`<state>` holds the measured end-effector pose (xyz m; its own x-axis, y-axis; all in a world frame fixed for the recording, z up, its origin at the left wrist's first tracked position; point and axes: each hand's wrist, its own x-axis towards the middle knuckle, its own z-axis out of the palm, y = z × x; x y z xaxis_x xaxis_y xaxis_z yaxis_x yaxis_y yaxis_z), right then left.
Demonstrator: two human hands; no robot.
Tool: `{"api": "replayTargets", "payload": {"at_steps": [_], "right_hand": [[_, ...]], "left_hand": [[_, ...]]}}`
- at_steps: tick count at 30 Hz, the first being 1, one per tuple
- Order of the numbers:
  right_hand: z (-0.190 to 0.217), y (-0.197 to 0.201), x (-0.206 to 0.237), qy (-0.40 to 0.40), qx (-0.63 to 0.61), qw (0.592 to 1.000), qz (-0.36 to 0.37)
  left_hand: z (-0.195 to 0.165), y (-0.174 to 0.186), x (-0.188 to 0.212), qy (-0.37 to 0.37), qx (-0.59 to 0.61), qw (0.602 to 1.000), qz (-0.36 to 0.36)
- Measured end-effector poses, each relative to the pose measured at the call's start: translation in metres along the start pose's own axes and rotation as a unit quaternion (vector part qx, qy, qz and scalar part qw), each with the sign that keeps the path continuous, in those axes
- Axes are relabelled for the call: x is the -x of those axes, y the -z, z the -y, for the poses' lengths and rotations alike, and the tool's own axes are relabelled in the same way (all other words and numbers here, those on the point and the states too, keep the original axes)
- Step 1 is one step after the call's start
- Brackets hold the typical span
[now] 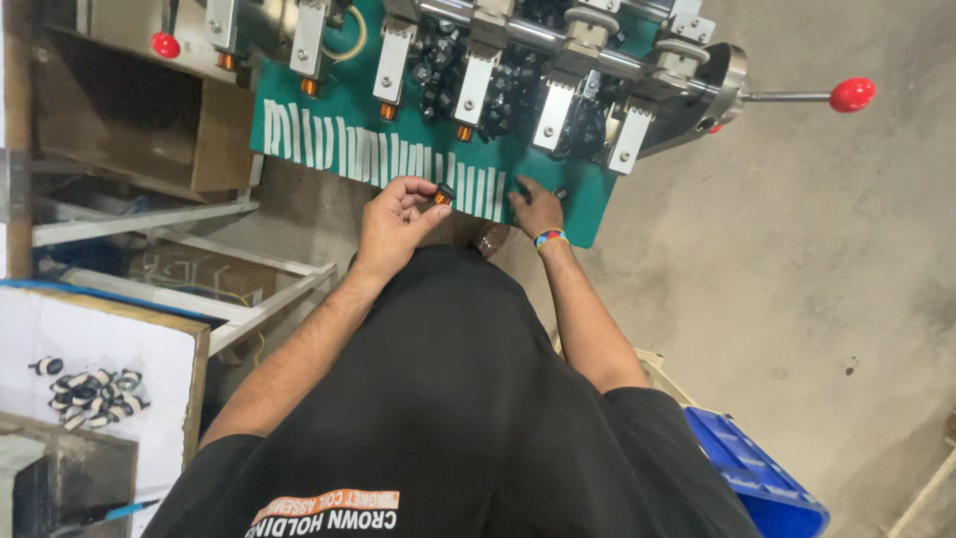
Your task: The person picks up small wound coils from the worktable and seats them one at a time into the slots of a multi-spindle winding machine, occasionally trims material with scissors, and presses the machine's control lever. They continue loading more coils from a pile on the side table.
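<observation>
Left hand (393, 221): I saw it curled shut on a small wound coil (444, 194), black with a copper-coloured winding, pinched at the fingertips just over the near edge of the green plate (344, 115).
Right hand (536, 206): it lay at about three o'clock from the left, fingers down on the plate; I could not tell whether it held anything or only pressed the surface. A beaded band (549, 237) sat on that wrist.
Risk, drop: I judged the coil could slip, since only the fingertips held it at the plate's edge, and it would fall to the floor (797, 299).
Risk, pinch: the row of metal clamp arms (476, 85) stood at twelve o'clock, close above both hands; I thought a finger could catch there if the red-knobbed lever (851, 95) moved.
Surface: the green plate carried a row of pale strips (378, 154) and a heap of black parts (503, 100) among the arms.
Room: bare concrete floor, a blue crate (762, 473) at five o'clock, a board with more coils (90, 389) at eight o'clock.
</observation>
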<state>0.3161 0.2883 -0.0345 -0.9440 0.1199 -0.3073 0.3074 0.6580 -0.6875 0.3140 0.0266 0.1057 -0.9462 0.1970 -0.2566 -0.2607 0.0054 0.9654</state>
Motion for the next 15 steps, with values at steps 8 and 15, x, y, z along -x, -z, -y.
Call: {"api": "replayTargets", "payload": {"at_steps": [8,15], "right_hand": [[0.044,-0.001,-0.021,0.050,0.035,0.997,-0.045],[0.150,0.051,0.069,0.200,-0.125,0.970,0.056]], "left_hand": [[-0.024,0.012,0.006,-0.067,-0.202,0.976,0.040],[-0.042,0.038,-0.029,-0.224,-0.338,0.902,0.148]]}}
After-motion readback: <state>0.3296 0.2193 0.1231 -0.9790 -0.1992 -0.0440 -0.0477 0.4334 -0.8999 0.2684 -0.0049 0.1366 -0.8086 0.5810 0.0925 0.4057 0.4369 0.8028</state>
